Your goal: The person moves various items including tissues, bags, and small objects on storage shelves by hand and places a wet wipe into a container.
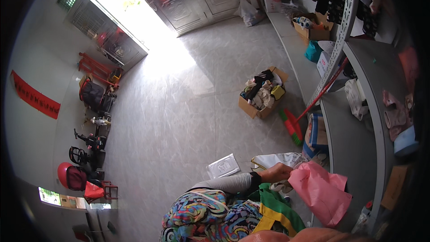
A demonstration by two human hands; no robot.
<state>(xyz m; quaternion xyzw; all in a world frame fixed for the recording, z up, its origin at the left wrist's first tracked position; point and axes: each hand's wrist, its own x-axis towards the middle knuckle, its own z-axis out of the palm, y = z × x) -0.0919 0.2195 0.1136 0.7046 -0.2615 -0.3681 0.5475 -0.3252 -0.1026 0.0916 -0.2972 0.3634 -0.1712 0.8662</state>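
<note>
My left hand (277, 172), fingers curled, grips the top edge of a pink bag (319, 191). The bag hangs crumpled in front of the shelf and bears faint writing. Just beyond the hand lies a white bag (278, 159) with a yellowish edge. Below my wrist a green and yellow fabric piece (282, 208) spreads beside my patterned clothing (208, 211). Pale cloth (281, 186) shows under the hand. Bare skin crosses the bottom edge, but my right hand itself is out of view. A flat, clear plastic packet (224, 166) rests on the floor.
A cardboard box of clothes (262, 94) stands on the tiled floor. Beside it a red and green broom (292, 126) leans against the metal shelving (349, 124). A blue-striped bag (315, 134) sits by the shelf. Ride-on toys (92, 141) line the left wall.
</note>
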